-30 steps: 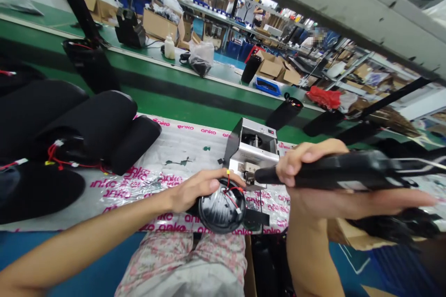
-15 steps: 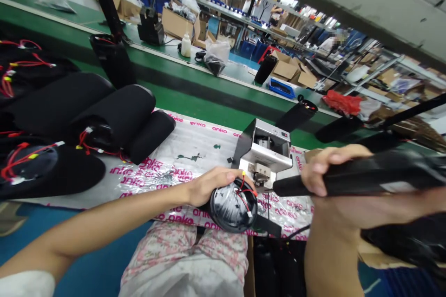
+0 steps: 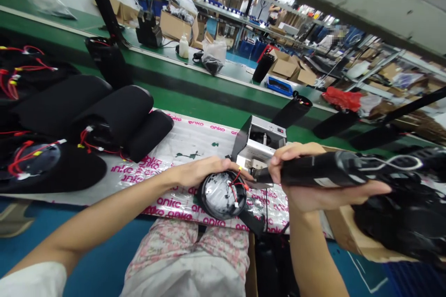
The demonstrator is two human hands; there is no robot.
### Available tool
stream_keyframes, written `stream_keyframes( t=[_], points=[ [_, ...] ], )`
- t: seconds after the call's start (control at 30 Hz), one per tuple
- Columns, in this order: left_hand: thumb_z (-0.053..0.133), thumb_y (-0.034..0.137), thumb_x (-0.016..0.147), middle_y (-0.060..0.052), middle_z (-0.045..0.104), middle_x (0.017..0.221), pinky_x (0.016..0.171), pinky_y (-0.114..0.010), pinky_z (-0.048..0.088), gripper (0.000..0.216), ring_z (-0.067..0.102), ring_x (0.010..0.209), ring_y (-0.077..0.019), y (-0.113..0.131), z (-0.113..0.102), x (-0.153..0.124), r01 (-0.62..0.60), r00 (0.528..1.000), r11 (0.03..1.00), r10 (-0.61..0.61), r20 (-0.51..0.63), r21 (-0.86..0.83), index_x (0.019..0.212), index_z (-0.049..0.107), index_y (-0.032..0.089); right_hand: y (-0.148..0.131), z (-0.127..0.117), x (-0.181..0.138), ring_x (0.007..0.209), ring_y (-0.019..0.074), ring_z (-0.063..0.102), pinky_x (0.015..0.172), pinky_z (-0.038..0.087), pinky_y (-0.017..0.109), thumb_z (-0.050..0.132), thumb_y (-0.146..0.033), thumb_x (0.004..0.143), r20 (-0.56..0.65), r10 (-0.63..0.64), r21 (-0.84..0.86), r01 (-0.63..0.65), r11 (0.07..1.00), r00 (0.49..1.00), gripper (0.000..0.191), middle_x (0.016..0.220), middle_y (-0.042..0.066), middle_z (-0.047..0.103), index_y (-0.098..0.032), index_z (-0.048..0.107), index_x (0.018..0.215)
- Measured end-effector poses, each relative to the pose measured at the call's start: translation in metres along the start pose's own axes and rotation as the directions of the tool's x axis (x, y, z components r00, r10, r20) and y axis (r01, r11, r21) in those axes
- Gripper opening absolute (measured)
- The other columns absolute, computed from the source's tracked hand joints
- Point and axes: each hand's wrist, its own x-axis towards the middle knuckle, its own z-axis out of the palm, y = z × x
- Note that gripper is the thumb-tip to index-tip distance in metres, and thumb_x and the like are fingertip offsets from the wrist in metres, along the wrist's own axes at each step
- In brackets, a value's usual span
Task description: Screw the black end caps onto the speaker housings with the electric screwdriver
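My left hand (image 3: pixel 205 170) is wrapped round the far rim of a round black housing (image 3: pixel 220 198), its open end facing up. Red wires with small white and yellow connectors stick out of that end. My right hand (image 3: pixel 303 197) grips a black electric screwdriver (image 3: pixel 313 170), held level, with a metal hanging loop at its rear. Its narrow front end points left, close to the housing and my left fingers; whether the tip touches anything is hard to see. Just behind stands a small silver metal machine (image 3: pixel 263 141), partly covered by my right hand.
Several black cloth-covered cylinders (image 3: pixel 114 111) with red wires lie on the left. Pink-printed wrap (image 3: pixel 198 137) covers the bench in front of a green conveyor (image 3: pixel 184 90). A cardboard box (image 3: pixel 343 229) of black parts stands at right. More black cylinders (image 3: pixel 292 109) rest along the belt.
The electric screwdriver in my right hand has moved left and nearer the housing, and its rear loop now shows. The housing sits slightly further left and higher in view, still in my left hand.
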Motion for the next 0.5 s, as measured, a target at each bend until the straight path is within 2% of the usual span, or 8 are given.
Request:
stream_keyframes(
  t=[0.1,0.23,0.4,0.5],
  points=[
    [0.042,0.075,0.111,-0.017,0.078,0.142,0.113,-0.043,0.056,0.075,0.074,0.129,-0.0321,0.005,0.004,-0.008,-0.01,0.998,1.0,0.011,-0.061,0.021,0.144,0.073,0.016,-0.001,-0.008,0.006,0.036,0.0165,0.058,0.031,0.035,0.027,0.051,-0.098,0.088,0.001,0.079,0.012,-0.079,0.997,0.997,0.086,0.07,0.008,0.073,-0.02,0.086,0.08],
    [0.044,0.069,0.112,-0.017,0.082,0.13,0.116,-0.044,0.054,0.07,0.075,0.122,-0.0314,0.003,0.014,-0.01,-0.037,0.994,0.999,0.038,-0.099,0.02,0.135,0.078,0.012,0.003,-0.024,0.019,0.034,0.0146,0.055,0.031,0.035,0.026,0.054,-0.098,0.085,0.024,0.135,0.041,-0.136,0.99,0.991,0.084,0.066,0.006,0.071,-0.02,0.085,0.079],
    [0.044,0.066,0.113,-0.017,0.084,0.121,0.114,-0.044,0.054,0.067,0.077,0.112,-0.0302,-0.008,0.02,-0.005,-0.069,0.974,0.997,0.073,-0.213,0.027,0.124,0.082,0.011,0.027,-0.029,0.018,0.03,0.0144,0.051,0.029,0.036,0.026,0.051,-0.1,0.085,0.173,0.248,0.126,-0.271,0.954,0.953,0.088,0.062,0.007,0.071,-0.019,0.085,0.081],
    [0.044,0.063,0.114,-0.016,0.085,0.117,0.111,-0.042,0.055,0.065,0.077,0.108,-0.0293,-0.012,0.02,-0.004,-0.098,0.972,0.995,0.098,-0.215,0.012,0.122,0.082,0.011,0.022,-0.03,0.011,0.031,0.0148,0.051,0.031,0.039,0.028,0.045,-0.102,0.086,0.214,0.256,0.112,-0.284,0.952,0.943,0.093,0.064,0.009,0.073,-0.018,0.085,0.083]
  ],
)
